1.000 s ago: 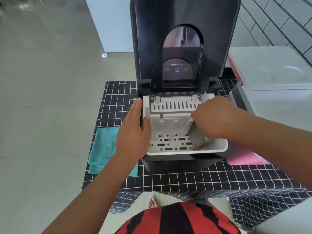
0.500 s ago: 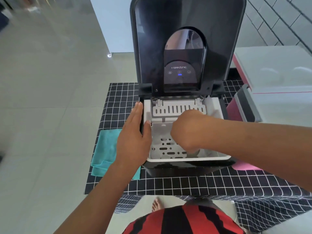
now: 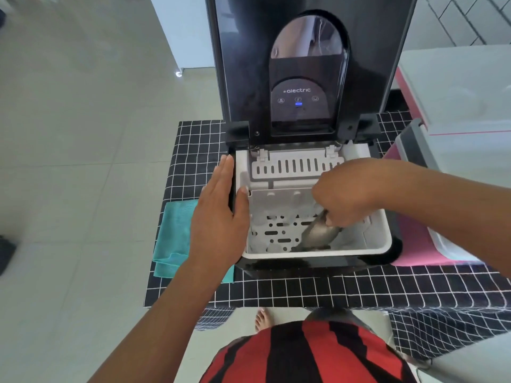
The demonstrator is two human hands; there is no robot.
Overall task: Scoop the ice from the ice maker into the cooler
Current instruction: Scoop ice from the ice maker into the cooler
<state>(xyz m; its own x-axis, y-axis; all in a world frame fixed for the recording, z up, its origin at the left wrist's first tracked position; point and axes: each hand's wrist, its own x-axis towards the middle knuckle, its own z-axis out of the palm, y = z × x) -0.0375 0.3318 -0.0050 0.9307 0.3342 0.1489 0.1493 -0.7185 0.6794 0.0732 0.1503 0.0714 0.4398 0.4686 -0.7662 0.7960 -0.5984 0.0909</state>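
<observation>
A black ice maker (image 3: 318, 264) stands on the checked tablecloth with its lid (image 3: 304, 59) raised upright. Inside is a white perforated ice basket (image 3: 276, 233) with a few pale ice pieces on its floor. My right hand (image 3: 345, 194) reaches into the basket and grips a grey translucent scoop (image 3: 320, 234), whose mouth points down toward the basket's front. My left hand (image 3: 221, 214) lies flat against the machine's left side, thumb on the rim. The pink cooler (image 3: 414, 233) with its grey-white lid (image 3: 456, 100) sits just right of the machine, partly hidden by my right arm.
A teal cloth (image 3: 177, 233) lies folded on the tablecloth (image 3: 359, 288) left of the machine. The table's front edge runs just below the machine, with a bare foot (image 3: 261, 317) on the grey tiled floor beneath. A tiled wall stands behind at the right.
My right hand has dipped deeper into the basket, and the scoop now shows below it, angled toward the basket floor. The left hand stays pressed on the machine's side.
</observation>
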